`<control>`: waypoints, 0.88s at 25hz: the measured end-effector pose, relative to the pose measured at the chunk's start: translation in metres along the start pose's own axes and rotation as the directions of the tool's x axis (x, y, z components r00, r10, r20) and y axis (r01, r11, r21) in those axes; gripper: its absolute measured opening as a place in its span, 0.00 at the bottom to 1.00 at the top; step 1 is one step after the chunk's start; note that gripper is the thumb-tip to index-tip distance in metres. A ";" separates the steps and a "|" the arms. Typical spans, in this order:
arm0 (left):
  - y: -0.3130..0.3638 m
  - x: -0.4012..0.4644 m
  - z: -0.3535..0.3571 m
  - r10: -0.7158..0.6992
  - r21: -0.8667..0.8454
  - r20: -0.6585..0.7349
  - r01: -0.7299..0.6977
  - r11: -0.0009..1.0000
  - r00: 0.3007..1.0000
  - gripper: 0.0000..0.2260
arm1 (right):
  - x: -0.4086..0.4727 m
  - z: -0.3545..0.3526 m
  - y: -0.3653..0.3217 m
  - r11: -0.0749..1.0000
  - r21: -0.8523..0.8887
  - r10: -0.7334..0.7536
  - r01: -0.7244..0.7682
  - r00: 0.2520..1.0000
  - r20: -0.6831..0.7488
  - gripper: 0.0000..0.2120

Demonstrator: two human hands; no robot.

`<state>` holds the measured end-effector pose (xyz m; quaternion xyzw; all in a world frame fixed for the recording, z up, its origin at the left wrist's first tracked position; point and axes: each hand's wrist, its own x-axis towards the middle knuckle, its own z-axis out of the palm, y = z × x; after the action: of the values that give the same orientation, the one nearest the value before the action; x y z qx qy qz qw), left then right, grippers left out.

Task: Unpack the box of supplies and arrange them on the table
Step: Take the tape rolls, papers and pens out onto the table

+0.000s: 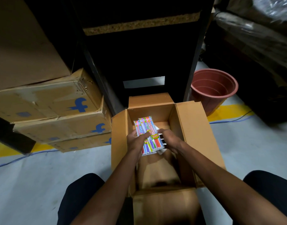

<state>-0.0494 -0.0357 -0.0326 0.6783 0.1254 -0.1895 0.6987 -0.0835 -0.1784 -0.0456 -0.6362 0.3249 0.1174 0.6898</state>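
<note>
An open cardboard box [188, 127] stands on the floor between my knees, its flaps folded outward. Over its opening I hold a stack of clear packets of coloured pens [146, 127]. My left hand [136, 140] grips the packets from the left, thumb across the top. My right hand [169, 139] grips the right side of the stack, fingers curled round its edge. White items with dark bands [162, 142] show under my right fingers. The box's inside below the packets is brown and mostly hidden by my arms.
Stacked cardboard cartons [58, 114] with blue logos stand at the left. A black table or cabinet [139, 62] rises right behind the box. A reddish plastic bucket [212, 90] sits at the right. Blue cables [17, 159] cross the grey floor with yellow stripes.
</note>
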 end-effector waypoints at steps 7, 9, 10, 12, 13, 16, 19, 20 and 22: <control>-0.003 0.002 -0.004 0.003 0.053 -0.004 -0.003 0.999 1.000 0.14 | -0.004 -0.007 0.002 0.993 0.107 0.061 -0.059 0.998 -0.018 0.18; -0.001 0.002 -0.005 0.044 0.059 -0.045 -0.041 0.997 0.998 0.21 | -0.003 -0.003 -0.004 0.988 0.154 0.027 -0.026 1.000 -0.008 0.15; -0.001 0.003 -0.005 0.095 0.100 -0.058 -0.089 0.991 0.994 0.27 | -0.002 -0.001 -0.006 0.984 0.178 0.014 -0.016 1.000 0.012 0.14; -0.001 0.000 -0.004 0.257 0.225 -0.035 -0.243 0.943 0.966 0.36 | -0.002 0.001 -0.008 0.980 0.196 -0.024 0.016 0.999 0.034 0.09; 0.000 -0.001 -0.002 0.337 0.265 -0.009 -0.322 0.909 0.942 0.37 | -0.003 0.001 -0.008 0.978 0.203 -0.047 0.040 0.998 0.033 0.09; -0.004 0.003 0.003 0.472 0.283 0.072 -0.472 0.835 0.879 0.30 | -0.003 -0.002 -0.006 0.969 0.233 -0.086 0.076 0.996 0.036 0.16; -0.008 0.009 0.002 0.464 0.335 0.104 -0.470 0.817 0.880 0.16 | -0.001 -0.004 -0.004 0.970 0.227 -0.102 0.087 0.993 0.057 0.17; -0.011 0.012 0.000 0.429 0.336 0.094 -0.434 0.836 0.898 0.13 | -0.001 -0.004 -0.004 0.967 0.234 -0.116 0.100 0.992 0.057 0.16; -0.011 0.017 -0.001 0.344 0.276 0.063 -0.348 0.896 0.937 0.11 | 0.000 -0.004 -0.006 0.957 0.275 -0.110 0.096 0.993 0.039 0.12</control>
<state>-0.0393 -0.0361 -0.0502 0.7815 -0.0300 -0.0827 0.6177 -0.0812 -0.1828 -0.0405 -0.5479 0.2858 0.0525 0.7844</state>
